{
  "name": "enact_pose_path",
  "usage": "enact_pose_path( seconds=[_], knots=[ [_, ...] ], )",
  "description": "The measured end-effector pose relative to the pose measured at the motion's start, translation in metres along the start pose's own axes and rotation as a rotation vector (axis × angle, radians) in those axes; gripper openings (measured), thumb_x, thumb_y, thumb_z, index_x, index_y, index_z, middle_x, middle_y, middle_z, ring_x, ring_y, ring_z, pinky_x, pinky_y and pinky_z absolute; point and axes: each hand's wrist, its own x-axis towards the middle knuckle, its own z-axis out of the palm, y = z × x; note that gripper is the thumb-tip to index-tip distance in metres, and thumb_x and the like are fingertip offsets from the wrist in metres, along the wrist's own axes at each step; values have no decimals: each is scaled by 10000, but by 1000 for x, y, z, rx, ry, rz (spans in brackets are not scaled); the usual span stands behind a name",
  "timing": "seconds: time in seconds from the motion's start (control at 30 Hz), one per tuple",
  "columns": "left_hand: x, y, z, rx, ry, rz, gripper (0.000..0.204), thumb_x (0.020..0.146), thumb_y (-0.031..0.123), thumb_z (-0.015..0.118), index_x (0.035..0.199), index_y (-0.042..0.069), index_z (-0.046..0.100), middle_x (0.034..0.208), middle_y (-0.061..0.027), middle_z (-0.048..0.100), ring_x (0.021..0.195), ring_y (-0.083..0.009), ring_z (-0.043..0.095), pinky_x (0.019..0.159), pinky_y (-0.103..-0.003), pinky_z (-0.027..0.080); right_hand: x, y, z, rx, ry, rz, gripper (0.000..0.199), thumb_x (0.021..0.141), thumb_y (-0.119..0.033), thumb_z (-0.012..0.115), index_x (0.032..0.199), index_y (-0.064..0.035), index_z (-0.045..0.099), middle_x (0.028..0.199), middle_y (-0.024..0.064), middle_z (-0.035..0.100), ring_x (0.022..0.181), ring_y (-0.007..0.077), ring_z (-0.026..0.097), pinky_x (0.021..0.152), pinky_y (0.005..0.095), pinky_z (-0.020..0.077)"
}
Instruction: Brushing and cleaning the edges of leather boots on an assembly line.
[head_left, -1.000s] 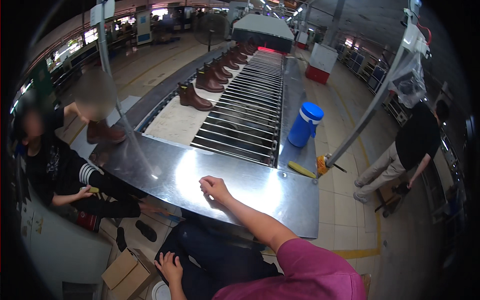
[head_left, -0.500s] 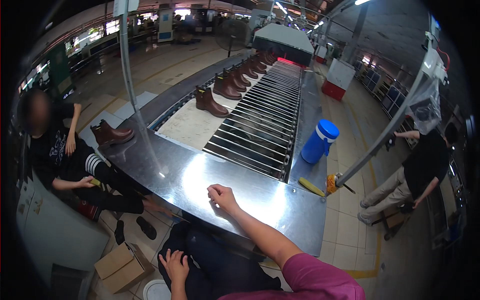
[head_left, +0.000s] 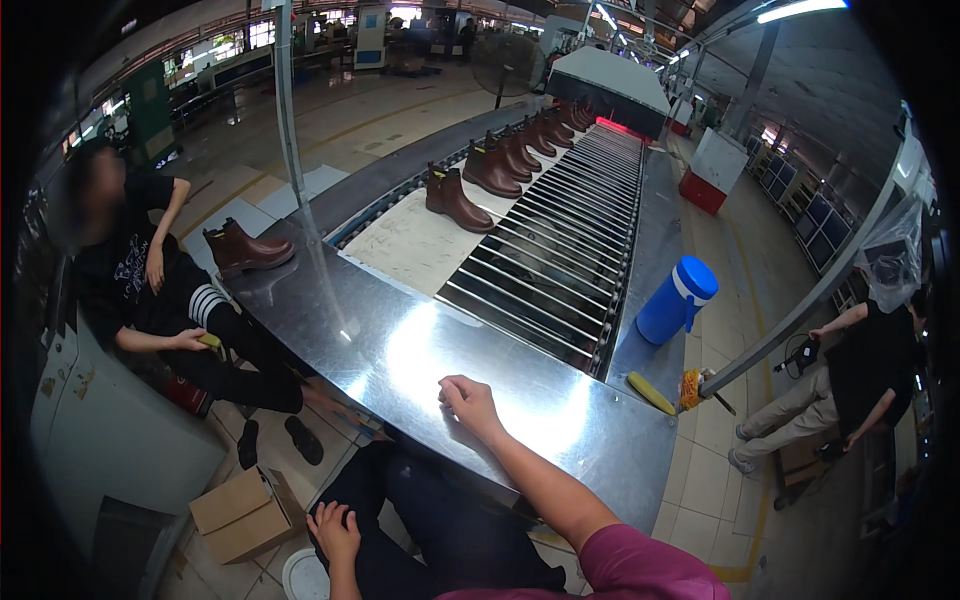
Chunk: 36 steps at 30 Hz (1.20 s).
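While resting idle at the near edge of the steel worktop (head_left: 420,345), right hand (head_left: 470,402) loosely curled, grasping nothing, left hand (head_left: 335,530) released on the lap; judged waiting, nearest brown boot (head_left: 455,198) well apart on the conveyor beyond the far edge, needing a long reach.

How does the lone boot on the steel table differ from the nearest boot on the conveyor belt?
The lone boot rests on the shiny steel table, toe pointing right; the nearest belt boot stands on the pale belt, leading a row of boots. The lone boot sits beside a seated person; the belt boot is well away from anyone. Both are brown ankle boots, upright.
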Motion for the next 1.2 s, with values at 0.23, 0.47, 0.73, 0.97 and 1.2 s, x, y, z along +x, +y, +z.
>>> enact_pose_path(
  seconds=[0.23, 0.47, 0.73, 0.97, 1.2],
  knots=[
    [-3, -6, -8, 183, -189, -1, 332, 905, 307, 700, 1174, 118, 744, 1410, -115, 597, 1439, -361, 410, 1223, -653, 153, -5, -4, 10, 70, 25, 9, 264, 1009, -226, 649, 1046, 19, 740, 785, 66, 733, 716, 109, 671, 676, 272, 533],
    [15, 19, 3, 356, -411, 161, 357, 912, 394, 688, 1221, 227, 746, 1505, -118, 531, 1481, -397, 347, 1188, -731, 138, -1, 17, -8, 53, 116, -69, 242, 1026, -212, 622, 1024, 3, 733, 801, 49, 710, 687, 100, 646, 634, 261, 530],
    [10, 4, 3, 401, -416, 44, 352, 922, 353, 686, 1218, 169, 733, 1535, -129, 502, 1494, -361, 351, 1190, -700, 184, -24, -11, -46, 159, -6, 48, 279, 1042, -263, 605, 1064, -14, 727, 802, 38, 696, 654, 89, 625, 599, 255, 525],
    [17, 1, 6, 434, -404, -35, 365, 958, 355, 660, 1255, 148, 699, 1504, -85, 548, 1468, -316, 411, 1142, -699, 263, -30, -18, -36, 26, 62, -185, 219, 959, -187, 663, 934, 14, 747, 790, 145, 732, 628, 221, 659, 650, 355, 524],
    [19, 42, 39, 506, -503, -39, 437, 894, 305, 710, 1288, 117, 689, 1525, -134, 508, 1499, -353, 348, 1214, -665, 178, -31, -20, -38, -10, 90, -241, 194, 939, -162, 673, 897, 13, 744, 755, 151, 715, 612, 254, 652, 618, 360, 512]
  ],
)
